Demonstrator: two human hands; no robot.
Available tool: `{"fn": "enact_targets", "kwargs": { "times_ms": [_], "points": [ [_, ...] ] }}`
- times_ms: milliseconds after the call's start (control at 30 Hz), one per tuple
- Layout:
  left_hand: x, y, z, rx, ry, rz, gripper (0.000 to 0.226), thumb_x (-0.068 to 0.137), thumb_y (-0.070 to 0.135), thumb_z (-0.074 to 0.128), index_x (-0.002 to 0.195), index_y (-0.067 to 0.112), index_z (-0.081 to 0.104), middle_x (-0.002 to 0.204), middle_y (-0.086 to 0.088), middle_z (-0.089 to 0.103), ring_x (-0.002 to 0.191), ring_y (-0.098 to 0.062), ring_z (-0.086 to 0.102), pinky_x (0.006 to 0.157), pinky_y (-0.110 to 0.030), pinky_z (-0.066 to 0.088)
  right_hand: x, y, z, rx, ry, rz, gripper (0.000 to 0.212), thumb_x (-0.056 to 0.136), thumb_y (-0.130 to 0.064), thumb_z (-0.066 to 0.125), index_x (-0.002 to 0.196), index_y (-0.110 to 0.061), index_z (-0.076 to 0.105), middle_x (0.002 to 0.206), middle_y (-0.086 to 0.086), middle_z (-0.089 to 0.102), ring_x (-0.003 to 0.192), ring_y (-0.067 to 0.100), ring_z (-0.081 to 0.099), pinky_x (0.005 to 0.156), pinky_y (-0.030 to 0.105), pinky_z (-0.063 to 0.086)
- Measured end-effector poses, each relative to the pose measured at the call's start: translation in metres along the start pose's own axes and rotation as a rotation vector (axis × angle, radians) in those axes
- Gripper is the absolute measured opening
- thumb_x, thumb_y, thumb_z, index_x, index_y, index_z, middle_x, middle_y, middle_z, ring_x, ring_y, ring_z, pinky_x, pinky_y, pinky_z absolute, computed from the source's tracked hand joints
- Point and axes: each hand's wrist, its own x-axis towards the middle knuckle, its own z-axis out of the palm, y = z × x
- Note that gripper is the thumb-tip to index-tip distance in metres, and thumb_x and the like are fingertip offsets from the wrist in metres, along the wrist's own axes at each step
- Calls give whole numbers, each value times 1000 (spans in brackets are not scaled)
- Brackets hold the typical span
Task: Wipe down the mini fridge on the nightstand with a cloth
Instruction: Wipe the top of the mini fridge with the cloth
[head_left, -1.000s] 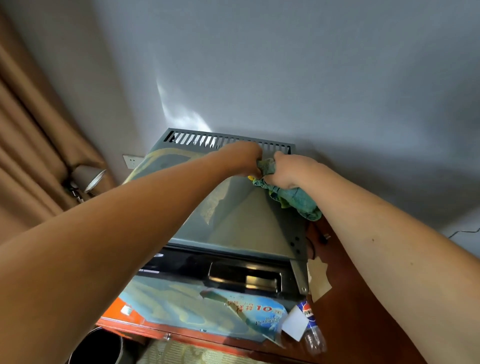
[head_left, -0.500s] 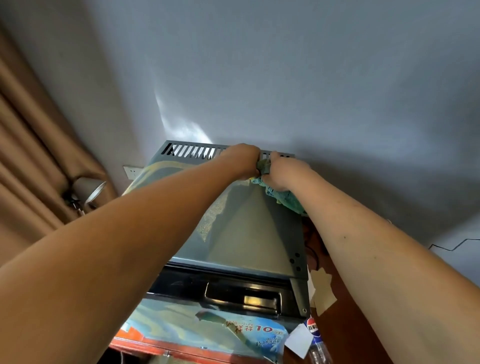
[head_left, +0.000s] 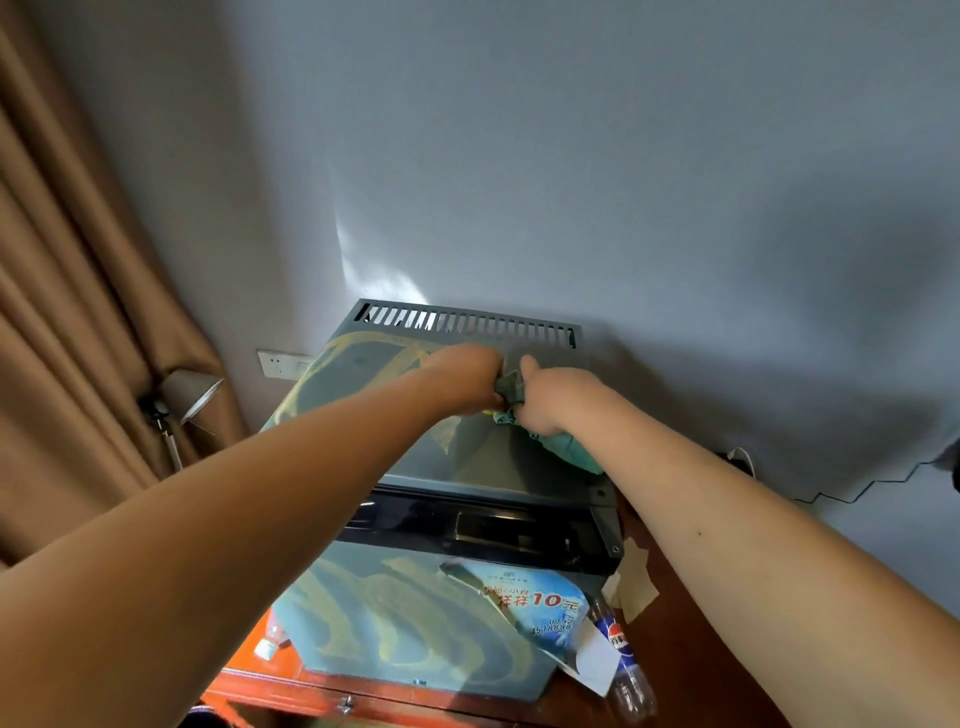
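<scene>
mini fridge (head_left: 483, 462) | both hands' grip closed on cloth (head_left: 566, 449) atop | bottle (head_left: 626, 665), lamp (head_left: 189, 395), wall behind

1. One grey metal mini fridge (head_left: 483, 467).
2. One crumpled green cloth (head_left: 563, 449).
3. Two bare hands: left hand (head_left: 467, 382), right hand (head_left: 553, 397).
4. Two clear plastic bottles (head_left: 626, 667) (head_left: 270, 642).
5. One white wall socket (head_left: 278, 364).
6. One silver-shaded lamp (head_left: 195, 397).
</scene>
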Motion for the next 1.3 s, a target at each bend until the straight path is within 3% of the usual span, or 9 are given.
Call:
{"fn": "enact_targets", "kwargs": {
  "times_ms": [167,333,467,600,700,867,1133,1233,1300],
  "points": [
    [14,-3,0,10,-21,11,31,87,40,73,102,16,61,89,-1,64,84,-22,62,72,-35,54,16,9,-4,27,3,-51,80,98,-38,49,159,-22,0,98,9,64,76,25,65,60,33,49],
    [44,-15,-2,26,4,-32,30,88,40,72,104,15,65,92,-1,66,87,-23,65,70,-34,53,58,10,-14,49,8,-54,81,98,-38,52,160,-21,3,97,10,59,77,26,64,57,32,46],
    [79,-30,-4,8,18,-90,31,85,38,74,104,16,65,95,-2,66,89,-26,64,71,-34,51,106,11,-26,30,-2,-68,86,99,-30,51,160,-15,-7,127,23,59,100,34,63,67,35,47],
    [112,-44,-5,-7,28,-119,32,85,36,75,105,15,63,95,-3,64,88,-25,62,69,-32,45,150,12,-35,26,12,-71,77,95,-26,57,157,-16,12,91,13,57,88,32,62,64,36,48],
    [131,-53,-5,-36,36,-141,36,87,36,74,113,14,62,101,-4,66,88,-23,59,70,-32,47,176,10,-41,11,-10,-80,73,94,-27,57,153,-18,15,96,13,59,88,31,63,66,37,48],
    [145,-58,-5,-32,40,-197,31,89,34,71,110,14,61,95,-4,65,84,-22,59,65,-31,44,196,8,-45,13,4,-89,74,93,-29,58,152,-19,14,95,13,60,86,30,63,64,36,47],
    [116,-42,-9,18,44,-226,25,91,31,69,106,16,58,90,-1,59,89,-24,61,68,-33,47,155,15,-33,67,111,-143,58,97,-39,53,142,-14,25,84,10,58,74,29,60,58,34,42],
    [89,-35,-6,27,41,-216,15,90,26,69,96,15,60,79,0,58,82,-23,63,63,-33,45,124,8,-26,37,99,-123,74,97,-43,52,153,-17,12,91,13,61,84,32,62,67,37,49],
    [70,-32,-5,24,56,-206,17,91,28,70,93,14,61,82,-1,60,82,-23,64,62,-33,46,106,3,-21,28,106,-113,82,97,-46,52,158,-19,2,115,17,62,104,35,62,86,44,51]
  ]
}}
